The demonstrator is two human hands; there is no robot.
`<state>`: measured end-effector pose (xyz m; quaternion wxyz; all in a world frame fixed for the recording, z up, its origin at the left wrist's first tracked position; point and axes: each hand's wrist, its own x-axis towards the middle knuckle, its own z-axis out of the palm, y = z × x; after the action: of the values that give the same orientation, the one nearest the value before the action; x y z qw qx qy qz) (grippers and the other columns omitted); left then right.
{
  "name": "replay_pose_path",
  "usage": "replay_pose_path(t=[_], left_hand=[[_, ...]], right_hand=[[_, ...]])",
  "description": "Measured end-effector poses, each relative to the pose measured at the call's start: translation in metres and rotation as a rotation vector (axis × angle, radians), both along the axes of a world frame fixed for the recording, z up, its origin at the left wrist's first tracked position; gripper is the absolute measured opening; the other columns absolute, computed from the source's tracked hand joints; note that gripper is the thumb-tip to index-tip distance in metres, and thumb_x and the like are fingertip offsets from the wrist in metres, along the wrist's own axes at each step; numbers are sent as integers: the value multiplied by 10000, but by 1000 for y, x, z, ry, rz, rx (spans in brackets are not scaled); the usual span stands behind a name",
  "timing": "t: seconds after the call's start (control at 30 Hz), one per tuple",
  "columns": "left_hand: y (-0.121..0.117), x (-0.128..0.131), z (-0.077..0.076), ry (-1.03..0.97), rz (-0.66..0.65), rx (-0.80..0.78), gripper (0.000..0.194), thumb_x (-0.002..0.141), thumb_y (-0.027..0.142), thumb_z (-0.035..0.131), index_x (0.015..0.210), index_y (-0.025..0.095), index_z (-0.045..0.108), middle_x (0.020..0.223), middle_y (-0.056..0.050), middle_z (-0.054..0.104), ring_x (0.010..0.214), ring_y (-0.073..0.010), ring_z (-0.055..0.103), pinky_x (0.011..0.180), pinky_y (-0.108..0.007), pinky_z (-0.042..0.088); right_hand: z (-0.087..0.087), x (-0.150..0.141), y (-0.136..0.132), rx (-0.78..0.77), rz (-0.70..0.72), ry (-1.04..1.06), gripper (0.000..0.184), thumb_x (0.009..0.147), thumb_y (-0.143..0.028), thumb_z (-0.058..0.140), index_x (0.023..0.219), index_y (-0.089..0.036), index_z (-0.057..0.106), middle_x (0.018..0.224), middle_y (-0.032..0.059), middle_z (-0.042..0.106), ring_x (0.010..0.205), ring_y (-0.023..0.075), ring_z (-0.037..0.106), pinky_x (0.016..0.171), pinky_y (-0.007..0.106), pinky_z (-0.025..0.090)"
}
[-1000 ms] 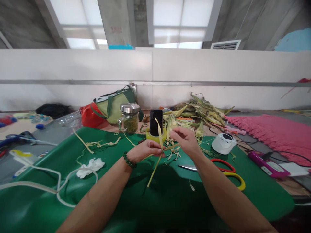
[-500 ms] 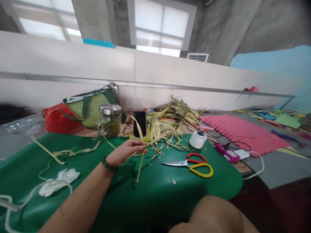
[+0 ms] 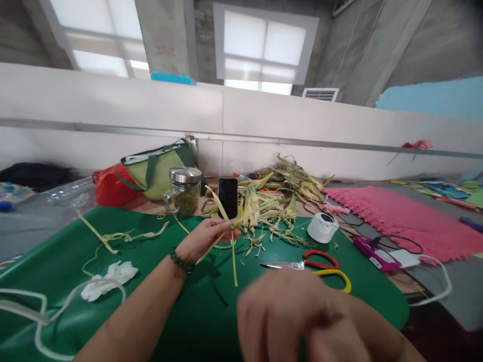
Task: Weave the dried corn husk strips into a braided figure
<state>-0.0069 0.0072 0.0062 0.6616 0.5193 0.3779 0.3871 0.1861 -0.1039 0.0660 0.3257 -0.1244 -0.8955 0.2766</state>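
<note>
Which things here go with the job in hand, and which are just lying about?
Likely part of it:
husk strips, in the left hand
husk pile
scissors, apparently within reach

Seemingly just lying about:
lidded glass mug
green bag
crumpled white tissue
pink cloth

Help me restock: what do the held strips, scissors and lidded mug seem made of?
Strips: probably dried corn husk; matte, pale, like the leafy pile. Scissors: metal blades, by their silvery glint; smooth colored handles, perhaps plastic. Mug: clear glass or plastic, contents showing; shiny metallic lid.
</note>
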Motion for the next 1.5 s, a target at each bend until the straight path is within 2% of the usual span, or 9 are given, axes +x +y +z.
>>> replay_pose_path(t=[0.17, 0.23, 0.37, 0.5, 0.7, 0.93, 1.1, 1.27, 1.5], left_hand=[[0, 2, 0, -26, 50, 29, 333, 591, 399, 763, 751, 112, 712, 727, -85, 717, 693, -157, 636, 697, -253, 467], [1, 2, -2, 11, 22, 58, 346, 591, 407, 759, 771, 115, 714, 732, -81, 713, 715, -165, 637, 708, -260, 467], [2, 3, -6, 77, -86, 148, 291, 628, 383, 728, 764, 125, 716, 733, -63, 705, 740, -166, 633, 757, -271, 462], [1, 3, -6, 140, -142, 196, 229, 645, 294, 708, 804, 130, 715, 764, -61, 710, 797, -183, 638, 815, -291, 451], [2, 2, -7, 208, -53, 329, 153, 686, 249, 653, 764, 119, 664, 727, -59, 698, 747, -175, 639, 751, -283, 467], [0, 10, -9, 259, 8, 426, 157, 668, 166, 635, 799, 164, 547, 676, 5, 649, 699, -160, 651, 624, -236, 462], [-4, 12, -8, 260, 18, 403, 140, 661, 187, 646, 729, 156, 528, 690, -14, 653, 682, -151, 630, 606, -232, 451], [-3, 12, -9, 202, 48, 405, 180, 654, 236, 678, 722, 150, 534, 660, -11, 636, 658, -138, 608, 598, -230, 439], [-4, 13, -6, 106, 85, 358, 203, 642, 271, 703, 724, 152, 560, 684, -8, 645, 689, -142, 618, 654, -249, 461]], right_hand=[[-16, -13, 77, 250, -606, 152, 168, 875, -279, 491, 782, -182, 591, 777, 53, 646, 757, 158, 581, 711, 284, 450], [-29, -13, 100, 301, -704, 170, 185, 875, -255, 471, 796, -165, 612, 839, 82, 654, 826, 182, 573, 766, 320, 436], [-51, -16, 115, 83, -652, 0, 164, 810, -288, 568, 737, -157, 636, 735, 43, 657, 701, 155, 570, 664, 274, 426], [-60, -19, 115, -196, -583, 15, 193, 790, -313, 578, 707, -149, 638, 634, 7, 621, 579, 108, 533, 531, 212, 386], [-59, -15, 118, -388, -547, 52, 162, 748, -305, 607, 744, -147, 643, 632, 19, 650, 585, 121, 568, 553, 224, 418], [-58, -11, 119, -391, -411, -33, 121, 721, -216, 589, 679, -144, 677, 619, 10, 644, 564, 102, 534, 526, 209, 385], [-61, -12, 119, -285, -500, 21, 113, 666, -158, 588, 602, -131, 677, 545, 2, 597, 525, 89, 490, 481, 195, 346], [-60, -17, 113, -277, -613, 95, 106, 643, -192, 611, 600, -133, 688, 521, -3, 590, 491, 87, 484, 456, 193, 339], [-59, -21, 112, -421, -653, 134, 144, 645, -177, 570, 570, -140, 687, 540, 20, 649, 512, 115, 551, 500, 211, 415]])
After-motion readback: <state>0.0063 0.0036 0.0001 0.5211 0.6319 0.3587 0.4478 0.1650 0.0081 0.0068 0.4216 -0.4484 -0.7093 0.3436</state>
